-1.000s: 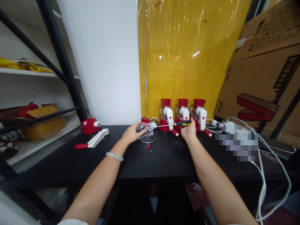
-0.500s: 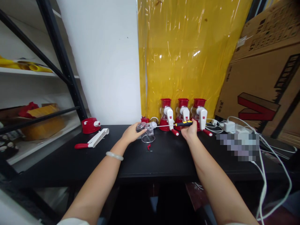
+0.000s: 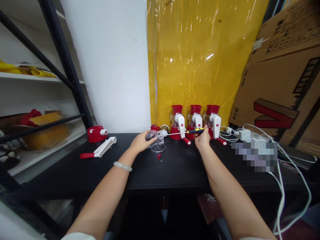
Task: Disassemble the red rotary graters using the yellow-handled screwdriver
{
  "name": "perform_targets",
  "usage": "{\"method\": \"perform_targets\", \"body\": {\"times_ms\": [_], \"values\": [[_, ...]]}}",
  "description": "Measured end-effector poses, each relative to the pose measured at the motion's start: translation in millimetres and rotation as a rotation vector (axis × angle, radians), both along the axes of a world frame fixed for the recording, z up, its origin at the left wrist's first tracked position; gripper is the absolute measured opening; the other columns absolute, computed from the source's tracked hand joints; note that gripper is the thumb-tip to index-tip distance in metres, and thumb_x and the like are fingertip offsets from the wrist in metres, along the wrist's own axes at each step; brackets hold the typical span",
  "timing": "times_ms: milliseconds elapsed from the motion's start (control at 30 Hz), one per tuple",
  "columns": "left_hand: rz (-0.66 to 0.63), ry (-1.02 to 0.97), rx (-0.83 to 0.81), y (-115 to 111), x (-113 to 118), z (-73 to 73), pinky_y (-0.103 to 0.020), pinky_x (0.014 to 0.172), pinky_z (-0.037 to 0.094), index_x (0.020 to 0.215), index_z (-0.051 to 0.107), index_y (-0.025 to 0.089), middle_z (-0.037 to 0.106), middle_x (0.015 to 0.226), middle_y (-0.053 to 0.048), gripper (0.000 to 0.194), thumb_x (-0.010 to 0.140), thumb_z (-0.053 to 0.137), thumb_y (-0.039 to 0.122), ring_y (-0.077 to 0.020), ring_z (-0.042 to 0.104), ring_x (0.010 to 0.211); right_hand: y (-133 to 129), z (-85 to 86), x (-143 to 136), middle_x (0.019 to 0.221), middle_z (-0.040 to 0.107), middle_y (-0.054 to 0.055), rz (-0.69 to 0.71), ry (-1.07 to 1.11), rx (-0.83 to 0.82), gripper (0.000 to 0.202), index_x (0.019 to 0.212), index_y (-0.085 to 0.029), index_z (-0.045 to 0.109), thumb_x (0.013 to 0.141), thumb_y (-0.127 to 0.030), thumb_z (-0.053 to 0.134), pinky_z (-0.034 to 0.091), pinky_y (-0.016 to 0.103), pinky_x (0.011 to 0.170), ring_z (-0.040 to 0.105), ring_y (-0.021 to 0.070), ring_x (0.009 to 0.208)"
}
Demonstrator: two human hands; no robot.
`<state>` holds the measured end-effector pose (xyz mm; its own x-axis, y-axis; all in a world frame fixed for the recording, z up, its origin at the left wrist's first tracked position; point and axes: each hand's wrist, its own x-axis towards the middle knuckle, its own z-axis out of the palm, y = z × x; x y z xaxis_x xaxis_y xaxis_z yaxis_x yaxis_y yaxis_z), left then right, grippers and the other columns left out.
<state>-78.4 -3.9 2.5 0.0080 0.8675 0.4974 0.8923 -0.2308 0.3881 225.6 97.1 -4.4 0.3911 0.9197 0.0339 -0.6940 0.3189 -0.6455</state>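
Note:
My left hand (image 3: 142, 141) is closed round a clear plastic grater housing (image 3: 158, 146), which lies tilted above the black table. In my right hand (image 3: 202, 137) is a screwdriver (image 3: 196, 130) with a black and yellow handle. Its shaft points left and the tip meets the housing, though the exact contact is too small to make out. Just below the housing lies a small red part (image 3: 159, 156) with a tiny piece beside it. Behind the housing are a metal grater drum (image 3: 164, 128) and a red part (image 3: 154, 127).
Three red and white rotary graters (image 3: 177, 121) stand at the back. To the left are a red base (image 3: 95, 134) and a white crank handle (image 3: 107, 146) with a red grip. White cables and chargers (image 3: 244, 135) lie right, before a large cardboard box (image 3: 277, 90).
My right hand has shifted slightly and its grip on the screwdriver handle has turned a little. My left hand and the housing stay nearly in place.

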Motion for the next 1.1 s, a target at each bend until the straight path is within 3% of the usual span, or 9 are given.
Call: {"method": "perform_targets", "body": {"times_ms": [133, 300, 400, 500, 600, 867, 1100], "values": [[0.015, 0.009, -0.005, 1.2, -0.3, -0.5, -0.035, 0.099, 0.045, 0.132, 0.052, 0.022, 0.060, 0.132, -0.008, 0.068, 0.080, 0.054, 0.066, -0.0269, 0.058, 0.118, 1.2, -2.7, -1.2, 0.061, 0.049, -0.008, -0.043, -0.027, 0.074, 0.036, 0.080, -0.024, 0.044, 0.081, -0.057, 0.058, 0.042, 0.023, 0.045, 0.050, 0.0100, 0.049], [0.016, 0.008, 0.003, 2.4, -1.7, -2.3, -0.036, 0.098, 0.045, 0.132, 0.052, 0.021, 0.060, 0.132, -0.010, 0.070, 0.080, 0.054, 0.067, -0.0275, 0.058, 0.118, 1.3, -6.1, -3.0, 0.069, 0.057, -0.006, 0.011, -0.052, 0.075, 0.029, 0.087, -0.024, 0.050, 0.088, -0.053, 0.049, 0.049, 0.025, 0.057, 0.057, 0.0099, 0.057], [0.012, 0.014, 0.010, 3.1, -2.4, -3.4, -0.036, 0.097, 0.045, 0.133, 0.051, 0.021, 0.060, 0.132, -0.010, 0.070, 0.080, 0.053, 0.068, -0.0276, 0.058, 0.117, 1.6, -7.0, -3.7, 0.066, 0.056, -0.005, 0.020, -0.078, 0.064, 0.034, 0.087, -0.023, 0.054, 0.089, -0.056, 0.046, 0.047, 0.024, 0.054, 0.055, 0.0092, 0.054], [0.011, 0.015, 0.015, 4.1, -3.2, -4.2, -0.036, 0.097, 0.045, 0.133, 0.052, 0.021, 0.060, 0.132, -0.010, 0.070, 0.081, 0.053, 0.068, -0.0274, 0.058, 0.117, 1.7, -6.5, -5.3, 0.055, 0.049, -0.006, -0.010, -0.149, 0.060, 0.042, 0.082, -0.021, 0.057, 0.087, -0.061, 0.046, 0.040, 0.021, 0.043, 0.044, 0.0081, 0.043], [0.014, 0.014, 0.020, 4.9, -3.6, -4.7, -0.036, 0.098, 0.045, 0.132, 0.052, 0.021, 0.060, 0.131, -0.010, 0.070, 0.080, 0.054, 0.067, -0.0273, 0.058, 0.118, 2.0, -5.7, -6.7, 0.054, 0.048, -0.008, -0.029, -0.183, 0.086, 0.035, 0.079, -0.022, 0.055, 0.084, -0.057, 0.055, 0.037, 0.020, 0.039, 0.039, 0.0070, 0.039], [0.008, 0.016, 0.023, 4.5, -3.3, -4.2, -0.036, 0.096, 0.046, 0.133, 0.052, 0.021, 0.061, 0.131, -0.010, 0.070, 0.080, 0.054, 0.067, -0.0277, 0.058, 0.117, 4.9, -5.8, -7.2, 0.060, 0.052, -0.008, -0.029, -0.129, 0.040, 0.019, 0.079, -0.022, 0.050, 0.083, -0.038, 0.060, 0.044, 0.020, 0.048, 0.050, 0.0075, 0.048], [0.012, 0.017, 0.010, 3.1, -2.0, -2.9, -0.036, 0.096, 0.046, 0.133, 0.052, 0.021, 0.061, 0.131, -0.009, 0.070, 0.080, 0.054, 0.067, -0.0275, 0.059, 0.116, -0.2, -3.5, -6.1, 0.076, 0.066, -0.003, 0.012, -0.087, 0.030, 0.016, 0.095, -0.024, 0.050, 0.083, -0.034, 0.054, 0.048, 0.025, 0.058, 0.063, 0.0137, 0.071]]}}
